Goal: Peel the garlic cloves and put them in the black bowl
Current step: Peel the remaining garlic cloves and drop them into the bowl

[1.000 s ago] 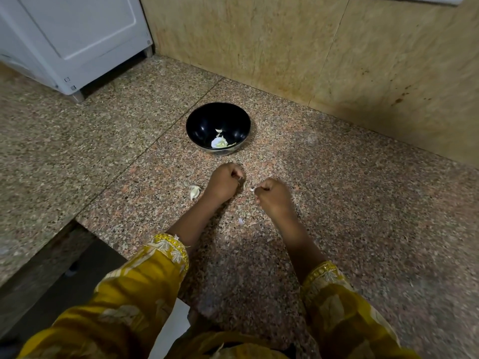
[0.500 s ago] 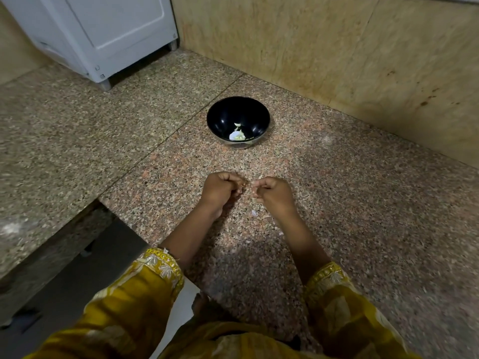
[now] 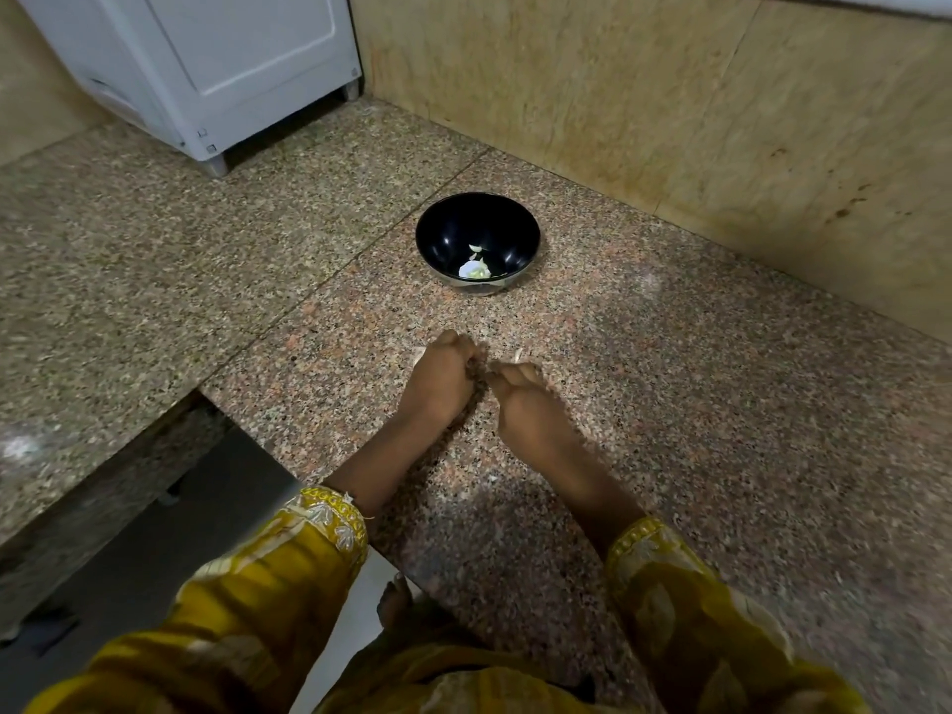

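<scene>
Speckled pinkish-brown granite counter (image 3: 721, 404) lay under dim light, a thin seam (image 3: 360, 260) ran diagonally across it, mottled beige stone wall (image 3: 618, 95) rose behind, white appliance (image 3: 216, 59) stood on short feet at the far left, dark floor (image 3: 154, 548) showed below the counter's edge

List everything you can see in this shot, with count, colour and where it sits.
black bowl: one, black, on the granite beyond the hands, near the wall
garlic pieces: two pale bits, inside the black bowl; clove or skin, cannot tell
appliance: one, white, on short feet, far left corner
granite surface: one, speckled pink-grey, under everything
wall: one, beige stone, behind the bowl
sleeves: two, yellow patterned, bottom of view
left hand: one, fingers curled, close beside the right hand
right hand: one, fingers curled; what either holds is blurred
</scene>
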